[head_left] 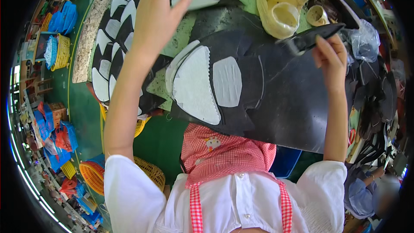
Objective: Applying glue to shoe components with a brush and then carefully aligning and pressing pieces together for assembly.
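Yellowed container (266,4), contents unclear, beside small cup (323,19); left fingers (183,3) grip pale piece (203,1), right fingers (326,51) black item (314,36).

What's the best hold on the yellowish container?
Probably the container by its outer left wall, coming from the left: that wall shows bare beside the round opening, while the right hand and dark piece crowd the lower right.

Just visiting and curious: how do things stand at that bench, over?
Left hand: thumb over white piece, grip unclear. Right hand: gripping dark item. Black piece, pale patches: lying on dark board. Yellow container: close beside dark item.
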The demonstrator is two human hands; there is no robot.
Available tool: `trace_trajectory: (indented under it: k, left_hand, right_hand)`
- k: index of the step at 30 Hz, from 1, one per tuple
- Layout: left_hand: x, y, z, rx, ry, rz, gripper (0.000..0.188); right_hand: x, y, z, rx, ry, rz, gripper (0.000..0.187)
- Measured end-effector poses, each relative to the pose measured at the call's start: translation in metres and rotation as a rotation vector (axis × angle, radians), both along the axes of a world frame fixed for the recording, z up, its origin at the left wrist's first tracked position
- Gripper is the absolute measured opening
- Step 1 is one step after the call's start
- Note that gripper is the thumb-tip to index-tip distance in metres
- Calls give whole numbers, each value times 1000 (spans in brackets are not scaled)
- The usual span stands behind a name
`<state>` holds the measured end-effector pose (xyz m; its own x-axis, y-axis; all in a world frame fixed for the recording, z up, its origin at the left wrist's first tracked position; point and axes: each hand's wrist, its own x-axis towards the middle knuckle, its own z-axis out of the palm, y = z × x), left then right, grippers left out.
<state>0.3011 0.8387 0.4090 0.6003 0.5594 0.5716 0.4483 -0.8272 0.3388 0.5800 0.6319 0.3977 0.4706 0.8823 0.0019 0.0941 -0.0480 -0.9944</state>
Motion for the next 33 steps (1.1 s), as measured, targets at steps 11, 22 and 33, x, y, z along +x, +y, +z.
trace_trajectory:
  k: [11, 22, 33]
  left_hand:
    - [-37, -108, -37, -109, 228, 111, 42]
    - [-39, -96, -33, -16, 191, 61, 32]
    - [-45, -1, -28, 35, -93, 270, 46]
  right_hand:
    - [-80, 2, 8, 292, -597, 916, 20]
    - [-47, -38, 6, 35, -448, 605, 16]
    - [13, 38, -23, 22, -485, -68, 17]
